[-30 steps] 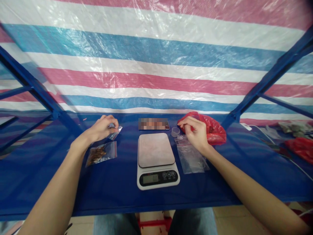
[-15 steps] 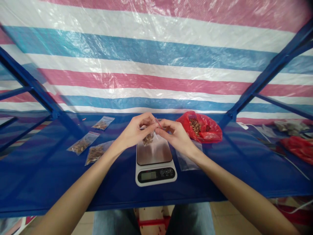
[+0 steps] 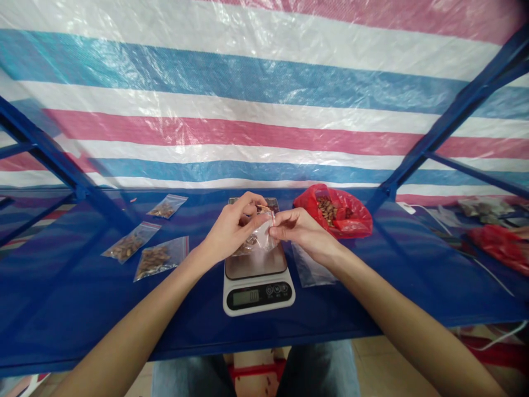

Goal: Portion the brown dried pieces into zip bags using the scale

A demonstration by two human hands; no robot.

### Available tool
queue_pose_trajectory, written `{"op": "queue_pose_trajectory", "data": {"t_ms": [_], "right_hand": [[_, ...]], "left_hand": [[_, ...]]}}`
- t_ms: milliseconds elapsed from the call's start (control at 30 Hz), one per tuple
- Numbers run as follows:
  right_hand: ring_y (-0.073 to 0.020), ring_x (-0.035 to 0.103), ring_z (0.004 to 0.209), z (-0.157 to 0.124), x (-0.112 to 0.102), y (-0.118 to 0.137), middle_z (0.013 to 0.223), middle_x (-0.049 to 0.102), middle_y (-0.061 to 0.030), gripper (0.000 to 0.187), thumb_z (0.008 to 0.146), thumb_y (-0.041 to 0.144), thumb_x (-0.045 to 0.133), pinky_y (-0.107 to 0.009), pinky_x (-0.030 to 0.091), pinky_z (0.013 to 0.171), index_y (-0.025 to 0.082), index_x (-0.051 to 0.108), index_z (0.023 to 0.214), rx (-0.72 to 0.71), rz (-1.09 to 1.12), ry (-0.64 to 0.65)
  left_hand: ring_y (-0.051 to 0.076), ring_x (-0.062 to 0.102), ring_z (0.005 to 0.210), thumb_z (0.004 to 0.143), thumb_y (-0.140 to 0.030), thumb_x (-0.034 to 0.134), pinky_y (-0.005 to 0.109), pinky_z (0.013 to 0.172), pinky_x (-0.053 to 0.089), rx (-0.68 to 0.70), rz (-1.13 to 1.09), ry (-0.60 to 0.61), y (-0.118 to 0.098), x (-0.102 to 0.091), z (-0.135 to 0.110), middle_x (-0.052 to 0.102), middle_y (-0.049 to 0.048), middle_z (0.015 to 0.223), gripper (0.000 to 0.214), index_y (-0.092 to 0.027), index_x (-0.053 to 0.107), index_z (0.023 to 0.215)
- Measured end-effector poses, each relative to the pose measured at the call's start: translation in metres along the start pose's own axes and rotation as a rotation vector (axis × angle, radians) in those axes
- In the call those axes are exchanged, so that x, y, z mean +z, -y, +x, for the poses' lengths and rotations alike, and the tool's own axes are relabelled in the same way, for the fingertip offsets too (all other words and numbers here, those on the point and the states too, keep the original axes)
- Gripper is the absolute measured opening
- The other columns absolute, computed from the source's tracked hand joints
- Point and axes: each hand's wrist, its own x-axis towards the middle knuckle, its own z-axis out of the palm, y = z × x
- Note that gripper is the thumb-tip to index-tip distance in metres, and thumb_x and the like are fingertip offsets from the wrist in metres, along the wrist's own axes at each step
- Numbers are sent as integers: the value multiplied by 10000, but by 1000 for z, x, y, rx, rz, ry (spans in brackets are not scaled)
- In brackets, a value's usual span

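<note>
Above the kitchen scale (image 3: pixel 256 267), the left hand (image 3: pixel 232 227) and right hand (image 3: pixel 303 230) both pinch a small clear zip bag (image 3: pixel 266 236) of brown bits (image 3: pixel 250 240), now turned more sideways than before, so work on it seems unfinished.

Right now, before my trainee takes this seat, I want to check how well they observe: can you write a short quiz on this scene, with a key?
1. Count: how many clear bags of brown pieces lie on the blue table to the left of the scale?
2. Fill in: the open red bag lies to the ____ of the scale.
3. Choose: the left hand and right hand are both
a) inside the red bag
b) on a small clear bag above the scale
c) flat on the table

Key: 1. three; 2. right; 3. b
</note>
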Motion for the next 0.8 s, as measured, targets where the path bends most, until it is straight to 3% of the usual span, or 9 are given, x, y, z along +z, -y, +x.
{"op": "queue_pose_trajectory", "data": {"t_ms": [100, 167, 267, 333, 433, 533, 600, 800], "right_hand": [[-127, 629, 607, 0, 4, -1, 653, 718, 6, 300, 681, 398, 971, -261, 507, 623, 189, 756, 683, -18, 37, -17], [-113, 607, 593, -1, 7, -2, 648, 707, 12, 322, 677, 404, 975, -246, 481, 607, 184, 740, 683, -28, 58, -41], [-93, 568, 573, -2, 8, 0, 634, 681, 19, 352, 680, 402, 975, -228, 448, 591, 175, 706, 664, -63, 82, -66], [-91, 554, 572, -3, 8, 3, 628, 662, 26, 367, 684, 391, 973, -227, 444, 591, 177, 678, 645, -100, 85, -76], [-112, 568, 604, -3, 10, 5, 648, 656, 24, 387, 679, 399, 973, -250, 468, 614, 187, 652, 640, -147, 34, -69], [-127, 570, 628, -3, 17, 5, 664, 653, 19, 426, 636, 413, 988, -268, 475, 624, 184, 629, 626, -182, -70, -100], [-126, 556, 621, -4, 22, 5, 658, 648, 18, 440, 619, 420, 992, -264, 461, 605, 178, 625, 623, -197, -141, -151], [-121, 560, 560, -7, 20, 10, 613, 665, 9, 425, 665, 436, 967, -247, 424, 542, 181, 631, 615, -214, -211, -196]], "left_hand": [[94, 546, 546, 1014, -449, 611, 237, 553, 393, 64, 140, -61, 1, 4, -3, 685, -50, 763, 250, -247, 574, 1156], [120, 599, 673, 1018, -407, 605, 259, 657, 443, 152, 261, -155, 0, 7, -3, 678, -34, 811, 202, -237, 586, 1124], [163, 603, 871, 990, -328, 632, 300, 773, 457, 304, 398, -366, -5, 11, -3, 668, 26, 938, 130, -207, 603, 954], [153, 554, 797, 989, -301, 613, 292, 731, 425, 323, 394, -432, -11, 13, -3, 602, 10, 803, 243, -194, 558, 779], [108, 425, 588, 1043, -369, 518, 269, 591, 336, 160, 199, -276, -19, 16, -4, 449, -35, 585, 462, -184, 489, 621], [103, 470, 592, 1031, -481, 532, 250, 572, 346, -33, -60, -56, -20, 20, -4, 519, -27, 611, 490, -170, 554, 653], [116, 527, 642, 986, -522, 603, 243, 599, 391, -111, -182, 11, -19, 22, -4, 573, -17, 674, 454, -167, 580, 705], [150, 589, 728, 975, -525, 610, 260, 665, 457, -98, -231, 77, -19, 18, 0, 628, 16, 755, 424, -168, 610, 747]]}}
